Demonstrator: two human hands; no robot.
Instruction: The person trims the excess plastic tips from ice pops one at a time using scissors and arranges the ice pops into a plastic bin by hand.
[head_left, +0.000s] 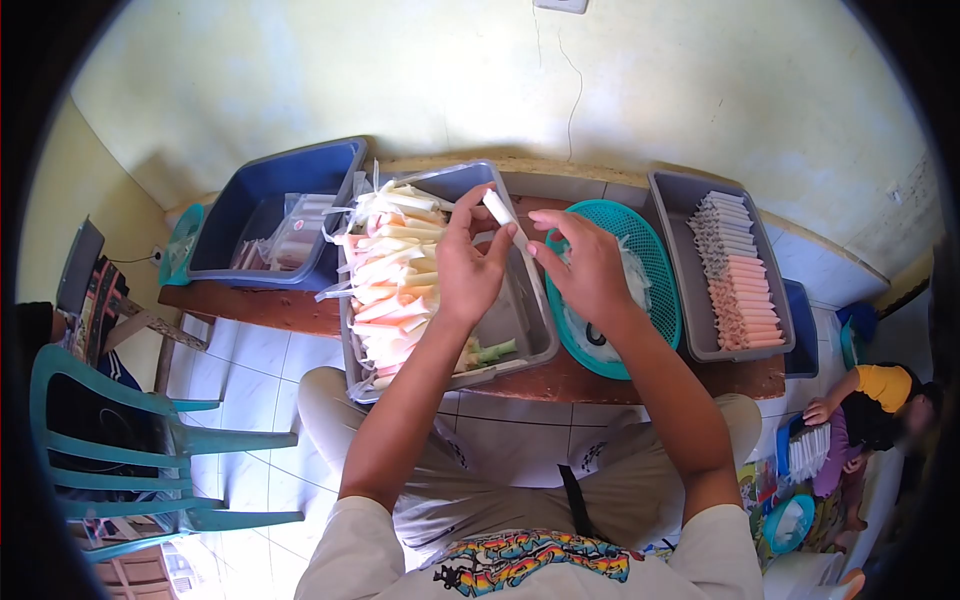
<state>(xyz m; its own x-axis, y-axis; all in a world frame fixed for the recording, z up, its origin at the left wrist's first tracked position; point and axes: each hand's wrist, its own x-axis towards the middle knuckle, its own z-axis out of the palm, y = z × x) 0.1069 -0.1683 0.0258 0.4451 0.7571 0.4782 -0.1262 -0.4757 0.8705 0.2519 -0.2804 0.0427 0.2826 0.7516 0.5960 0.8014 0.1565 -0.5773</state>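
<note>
Left hand (470, 268) pinches white stick (498, 208) — right hand (588, 268), loosely uncurled, at left's three o'clock, over teal mesh basket (662, 300).

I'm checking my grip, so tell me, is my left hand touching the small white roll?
Touching: the head view shows the left hand holding the white roll between thumb and fingers.
</note>
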